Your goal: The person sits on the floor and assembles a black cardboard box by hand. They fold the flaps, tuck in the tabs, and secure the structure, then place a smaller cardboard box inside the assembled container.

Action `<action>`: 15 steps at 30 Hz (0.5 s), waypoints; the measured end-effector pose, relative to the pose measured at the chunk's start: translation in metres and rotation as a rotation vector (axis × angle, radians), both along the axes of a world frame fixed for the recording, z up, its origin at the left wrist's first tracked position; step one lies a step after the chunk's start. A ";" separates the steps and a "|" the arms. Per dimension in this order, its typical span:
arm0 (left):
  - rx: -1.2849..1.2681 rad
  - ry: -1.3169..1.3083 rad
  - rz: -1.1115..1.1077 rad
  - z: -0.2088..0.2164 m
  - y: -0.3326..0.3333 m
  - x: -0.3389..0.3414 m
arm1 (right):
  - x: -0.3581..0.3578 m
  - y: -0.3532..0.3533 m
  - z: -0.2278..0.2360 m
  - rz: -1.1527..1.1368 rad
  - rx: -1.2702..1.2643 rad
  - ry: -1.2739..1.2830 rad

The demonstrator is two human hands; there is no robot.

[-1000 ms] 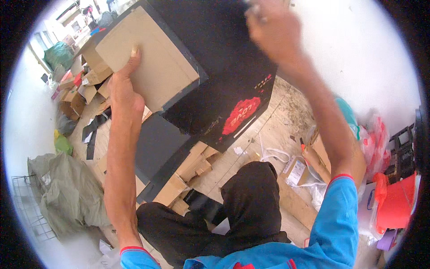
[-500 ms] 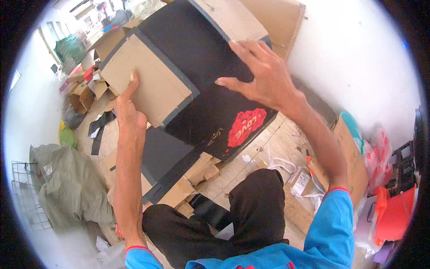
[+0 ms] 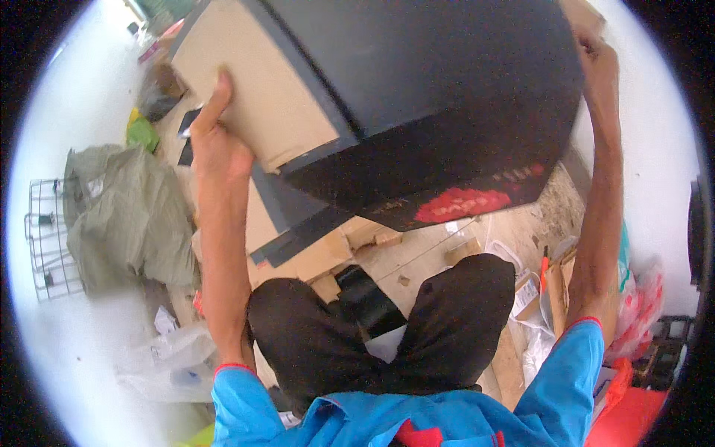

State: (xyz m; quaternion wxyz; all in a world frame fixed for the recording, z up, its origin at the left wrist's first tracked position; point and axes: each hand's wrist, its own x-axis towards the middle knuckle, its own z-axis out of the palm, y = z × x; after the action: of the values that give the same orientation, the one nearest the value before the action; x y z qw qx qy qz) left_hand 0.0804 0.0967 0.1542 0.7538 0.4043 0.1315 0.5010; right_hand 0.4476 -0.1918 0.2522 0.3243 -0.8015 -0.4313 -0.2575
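A large black cardboard box (image 3: 447,82) with a red flower-like print on its near face is held up in front of me. On its left side is a tan panel (image 3: 261,82) with dark grey edging. My left hand (image 3: 221,149) grips this panel, its thumb flat on the tan face and its other fingers hidden behind. At the box's far right edge, my right hand (image 3: 596,63) is closed, its fingers curled and partly out of sight. A dark sheet with a tan part (image 3: 298,242) lies below the box, in front of my left knee.
Cardboard scraps (image 3: 372,235) and a black strip (image 3: 370,302) lie on the floor before my knees. A grey-green sack (image 3: 126,216) and a wire rack (image 3: 52,238) stand at the left. At the right are an orange-handled tool (image 3: 544,264), plastic bags (image 3: 640,298) and a white wall (image 3: 663,179).
My right hand has moved right, from open above the box to closed at its right edge. The box is tilted and looks nearer. My left hand keeps its grip on the tan panel.
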 end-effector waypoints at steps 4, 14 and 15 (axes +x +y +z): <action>0.084 0.049 0.066 -0.007 0.012 -0.015 | 0.000 0.016 -0.026 0.035 -0.069 0.110; 0.021 -0.051 0.055 -0.018 0.017 -0.027 | -0.080 0.027 -0.012 0.107 0.320 0.795; -0.033 -0.048 0.054 -0.018 0.016 -0.025 | -0.075 0.026 -0.009 0.122 0.232 0.638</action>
State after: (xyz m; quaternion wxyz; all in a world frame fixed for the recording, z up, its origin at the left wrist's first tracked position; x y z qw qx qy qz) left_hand 0.0551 0.1131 0.1366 0.7495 0.3760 0.1324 0.5285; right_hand 0.3729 -0.1662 0.2429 0.5465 -0.7724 -0.3229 -0.0213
